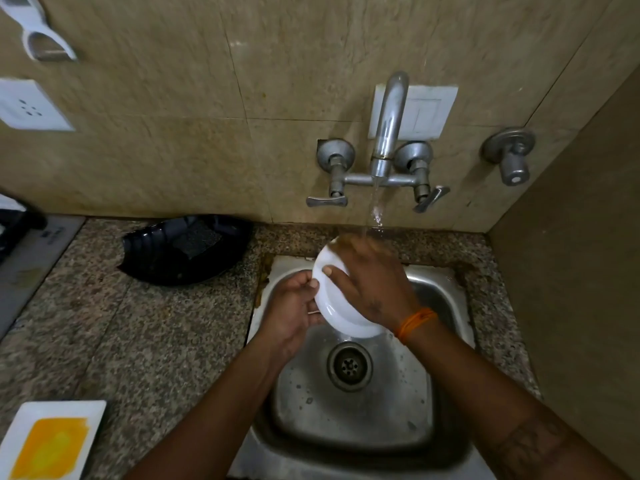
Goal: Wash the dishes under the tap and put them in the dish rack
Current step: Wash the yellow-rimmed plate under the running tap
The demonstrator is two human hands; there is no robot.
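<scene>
Over the steel sink (pixel 446 403), a white bowl (pixel 341 317) sits tilted under the running tap (pixel 388 126) (water lands on the right hand). The left hand (pixel 294 306) grips its left rim with curled fingers; the right hand (pixel 370 282) lies spread flat across it. A black tray (pixel 187 251) rests far left on the counter

Dim, warm indoor light; soft glare on the steel tap (pixel 388 123) and the wet sink (pixel 349 424) floor; sink walls fall into shadow; wide-angle lens bends wall and bench (pixel 138 323) lines at the edges; upper-left corner smeared by motion blur.
</scene>
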